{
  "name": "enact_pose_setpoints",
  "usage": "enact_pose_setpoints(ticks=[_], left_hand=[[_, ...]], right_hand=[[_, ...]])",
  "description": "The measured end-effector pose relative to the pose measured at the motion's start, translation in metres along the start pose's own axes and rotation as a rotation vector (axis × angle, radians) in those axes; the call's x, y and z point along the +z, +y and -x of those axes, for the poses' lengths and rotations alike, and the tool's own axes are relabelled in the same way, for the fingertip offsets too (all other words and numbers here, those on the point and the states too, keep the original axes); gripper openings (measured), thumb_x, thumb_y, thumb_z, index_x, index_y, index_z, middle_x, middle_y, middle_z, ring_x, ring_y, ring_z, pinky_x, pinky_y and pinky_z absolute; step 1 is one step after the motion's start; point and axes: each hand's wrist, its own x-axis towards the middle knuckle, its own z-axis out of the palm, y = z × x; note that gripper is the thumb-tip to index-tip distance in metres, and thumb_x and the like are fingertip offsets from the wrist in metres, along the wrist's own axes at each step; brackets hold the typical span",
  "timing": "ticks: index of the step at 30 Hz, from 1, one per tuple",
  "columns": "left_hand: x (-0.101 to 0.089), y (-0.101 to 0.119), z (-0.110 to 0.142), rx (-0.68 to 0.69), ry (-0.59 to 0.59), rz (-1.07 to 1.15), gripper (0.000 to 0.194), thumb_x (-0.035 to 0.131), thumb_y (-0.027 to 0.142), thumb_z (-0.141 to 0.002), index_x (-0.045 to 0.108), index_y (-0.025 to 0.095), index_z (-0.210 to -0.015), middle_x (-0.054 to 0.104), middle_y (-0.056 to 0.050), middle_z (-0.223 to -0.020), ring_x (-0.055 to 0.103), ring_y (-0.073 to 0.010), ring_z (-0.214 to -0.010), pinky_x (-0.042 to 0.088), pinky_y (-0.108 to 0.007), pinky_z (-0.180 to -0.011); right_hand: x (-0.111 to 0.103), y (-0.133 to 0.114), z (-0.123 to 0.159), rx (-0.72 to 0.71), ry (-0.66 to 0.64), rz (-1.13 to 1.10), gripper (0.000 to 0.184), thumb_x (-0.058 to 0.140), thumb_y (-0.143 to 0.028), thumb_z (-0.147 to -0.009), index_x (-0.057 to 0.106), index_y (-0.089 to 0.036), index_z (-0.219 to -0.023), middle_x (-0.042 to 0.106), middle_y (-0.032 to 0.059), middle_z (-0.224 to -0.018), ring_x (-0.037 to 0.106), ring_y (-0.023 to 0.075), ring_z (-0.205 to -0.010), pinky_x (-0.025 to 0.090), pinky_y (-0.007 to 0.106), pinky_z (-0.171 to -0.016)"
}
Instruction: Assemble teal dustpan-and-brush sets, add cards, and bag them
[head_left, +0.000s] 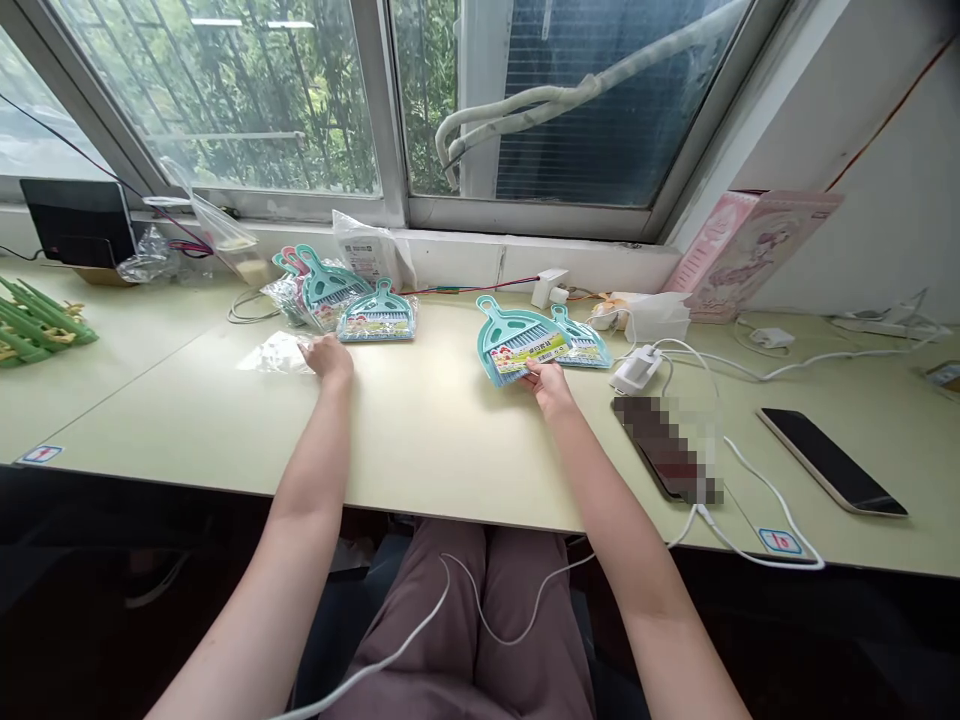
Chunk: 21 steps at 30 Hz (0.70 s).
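My left hand point(328, 359) lies on the pale green desk, its fingertips at the edge of a transparent plastic bag point(274, 353); I cannot tell whether it grips the bag. My right hand point(547, 384) holds the lower edge of a packaged teal dustpan and brush set point(519, 343). Beside that set, a second teal set point(579, 340) lies partly beneath it. Between my hands and farther back, another packaged teal set point(377, 313) lies against a bagged pile of sets point(321, 287), some with pink handles.
A white charger point(636, 370) and white cables lie right of the sets, near a pixelated device point(666, 447) and a dark-screened phone point(832, 460). Green plastic pieces point(37, 322) lie at far left. A pink box point(757, 250) leans by the window. The desk's front edge crosses above my lap.
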Motion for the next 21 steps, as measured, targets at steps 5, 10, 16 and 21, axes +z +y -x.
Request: enact_pose_setpoints(ticks=[5,10,16,21], left_hand=[[0.011,0.041,0.018,0.327,0.164,0.098,0.039,0.038,0.019,-0.091,0.063,0.025,-0.12,0.054,-0.005,-0.141,0.03,-0.0252,-0.143,-0.004,-0.055,-0.12],[0.043,0.094,0.064,0.788,-0.326,0.36,0.037,0.053,0.01,-0.077,0.069,0.032,-0.101,0.057,0.0,-0.137,0.028,-0.0254,-0.144,-0.011,-0.058,-0.117],[0.069,0.075,0.051,0.76,-0.614,0.227,0.033,0.056,0.007,-0.059,0.069,0.027,-0.082,0.071,-0.005,-0.104,0.043,-0.034,-0.134,-0.013,-0.062,-0.114],[0.061,0.049,0.025,0.51,-0.322,0.04,0.02,0.049,0.009,-0.07,0.062,0.024,-0.064,0.069,-0.01,-0.084,0.06,-0.0335,-0.11,-0.001,-0.06,-0.117]], right_hand=[[-0.003,-0.003,-0.004,-0.015,0.013,-0.061,0.035,0.058,-0.002,-0.078,0.057,-0.019,-0.108,0.071,-0.0009,-0.076,0.068,0.0132,-0.061,0.062,0.028,-0.062],[-0.007,-0.008,-0.007,-0.039,0.023,-0.111,0.032,0.061,-0.003,-0.076,0.058,-0.018,-0.103,0.07,-0.0012,-0.076,0.068,0.0114,-0.063,0.06,0.023,-0.058],[-0.016,-0.012,-0.012,-0.068,0.126,-0.09,0.029,0.06,-0.003,-0.074,0.057,-0.018,-0.098,0.069,-0.002,-0.079,0.068,0.0112,-0.065,0.06,0.024,-0.06],[-0.012,-0.008,-0.011,0.006,0.132,-0.073,0.021,0.057,-0.003,-0.077,0.056,-0.017,-0.093,0.069,-0.0001,-0.08,0.067,0.0112,-0.065,0.059,0.023,-0.057]])
